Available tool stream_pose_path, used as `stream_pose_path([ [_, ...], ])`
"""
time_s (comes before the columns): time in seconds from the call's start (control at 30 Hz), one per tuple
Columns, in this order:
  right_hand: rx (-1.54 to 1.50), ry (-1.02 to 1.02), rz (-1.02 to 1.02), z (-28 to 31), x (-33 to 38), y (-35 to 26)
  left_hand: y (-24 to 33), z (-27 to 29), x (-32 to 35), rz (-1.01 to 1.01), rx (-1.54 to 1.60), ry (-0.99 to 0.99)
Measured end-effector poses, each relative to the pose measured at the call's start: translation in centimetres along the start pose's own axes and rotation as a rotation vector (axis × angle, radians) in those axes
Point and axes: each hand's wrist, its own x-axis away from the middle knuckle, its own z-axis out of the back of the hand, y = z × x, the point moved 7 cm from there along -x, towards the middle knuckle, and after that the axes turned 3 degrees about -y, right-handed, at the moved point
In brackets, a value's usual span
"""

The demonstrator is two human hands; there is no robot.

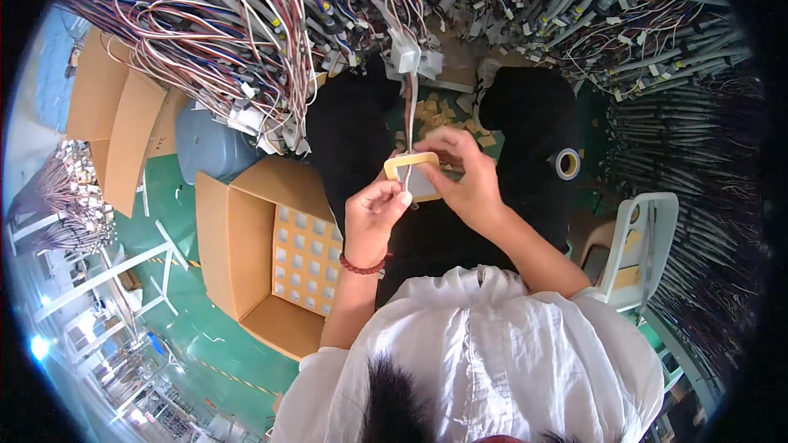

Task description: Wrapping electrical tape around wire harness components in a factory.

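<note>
Over my lap, both hands meet at a small white box-like part (422, 189) with a pale yellow strip (409, 161) along its upper edge. My left hand (377, 209) pinches the part's left side between thumb and fingers. At its right side is my right hand (466, 172), thumb against the part and fingers curled over the yellow strip. A bundle of thin wires (410, 115) runs from the part up to a white plastic piece (405, 52) among the hanging harnesses. What lies under my fingertips is hidden.
Dense wire harnesses (246, 25) hang ahead and along the right. An open carton (226, 246) with a gridded insert stands at left, near a blue-grey stool (209, 143). A tape roll (567, 164) lies at my right leg, a white chair (648, 238) beyond. Yellowish scraps (431, 115) litter the floor.
</note>
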Motion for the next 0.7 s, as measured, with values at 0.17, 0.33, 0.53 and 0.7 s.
stream_pose_path([
  [0.17, 0.157, 0.304, -0.034, 5.6, -3.8, 1.3, -1.2, -1.1, 1.7, 0.094, 0.117, -0.182],
  [0.33, 0.573, 0.243, 0.241, 4.2, -1.7, -3.7, -2.3, -1.3, 2.0, 0.222, 0.185, -0.138],
  [0.53, -0.430, -0.276, -0.643, -0.2, 3.0, 2.5, -2.5, -2.9, 1.8, 0.261, 0.343, -0.175],
  [0.7, -0.690, -0.370, -0.675, -1.4, 2.9, 2.1, -2.5, -3.3, 2.2, 0.240, 0.388, -0.199],
])
